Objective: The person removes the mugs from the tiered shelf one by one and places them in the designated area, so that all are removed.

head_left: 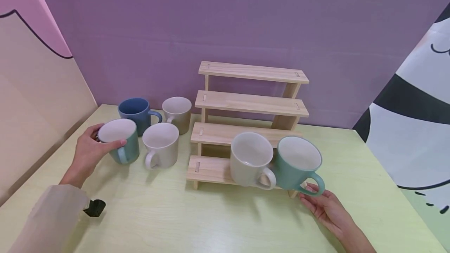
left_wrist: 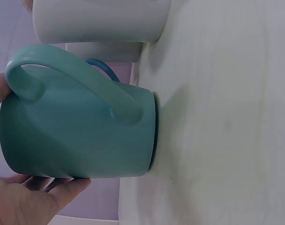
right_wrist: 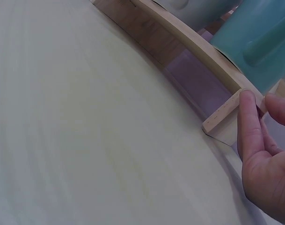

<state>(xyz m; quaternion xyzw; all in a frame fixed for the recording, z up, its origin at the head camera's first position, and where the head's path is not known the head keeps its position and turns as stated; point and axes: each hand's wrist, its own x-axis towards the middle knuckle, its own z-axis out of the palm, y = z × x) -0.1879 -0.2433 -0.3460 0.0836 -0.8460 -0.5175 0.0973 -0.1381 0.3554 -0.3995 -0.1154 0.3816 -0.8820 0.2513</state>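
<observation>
At the left, my left hand holds a teal mug, thumb at its rim near the handle and fingers round the far side. The mug is upright, its base close over the table in the left wrist view. Over at the right, my right hand pinches the right end of the lowest tier of a wooden display rack, fingertips by the end leg. On that tier stand a white mug and a second teal mug, whose handle overlaps my right fingers in the head view.
Beside the held mug are a blue mug, a white mug and a beige-grey mug. The rack's upper tiers rise stepwise towards the purple back wall. Side panels border the pale table.
</observation>
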